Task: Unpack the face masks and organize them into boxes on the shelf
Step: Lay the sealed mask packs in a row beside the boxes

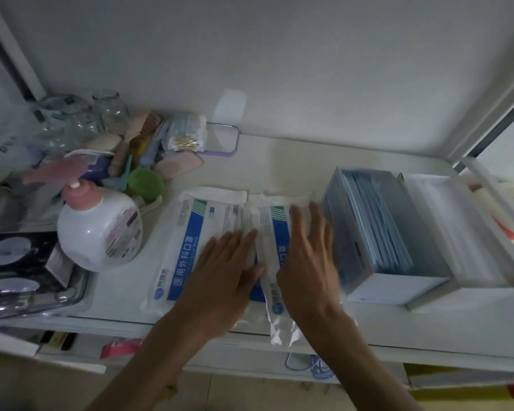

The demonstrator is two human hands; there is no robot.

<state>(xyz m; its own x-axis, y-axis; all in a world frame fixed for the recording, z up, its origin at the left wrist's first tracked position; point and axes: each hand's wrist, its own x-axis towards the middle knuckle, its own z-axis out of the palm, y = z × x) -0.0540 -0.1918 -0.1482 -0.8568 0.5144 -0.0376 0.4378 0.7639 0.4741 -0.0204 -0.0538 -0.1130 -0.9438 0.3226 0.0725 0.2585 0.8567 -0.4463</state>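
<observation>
Two white and blue plastic mask packets lie side by side on the white shelf (279, 149). My left hand (223, 274) rests flat, fingers spread, on the lower right part of the left packet (187, 238). My right hand (306, 250) lies flat on the right packet (270, 229), whose torn end hangs over the shelf's front edge. Just right of that hand stands an open box (380, 292) filled with blue face masks (374, 221) on edge. A second open white box (469, 232) stands further right.
A pump bottle (98, 229) with a pink head stands left of the packets. Behind it are glass jars (110, 111), a green ball (146, 185), cotton swabs (187, 134) and small clutter. A black packet in a metal tray (18, 262) is at the far left.
</observation>
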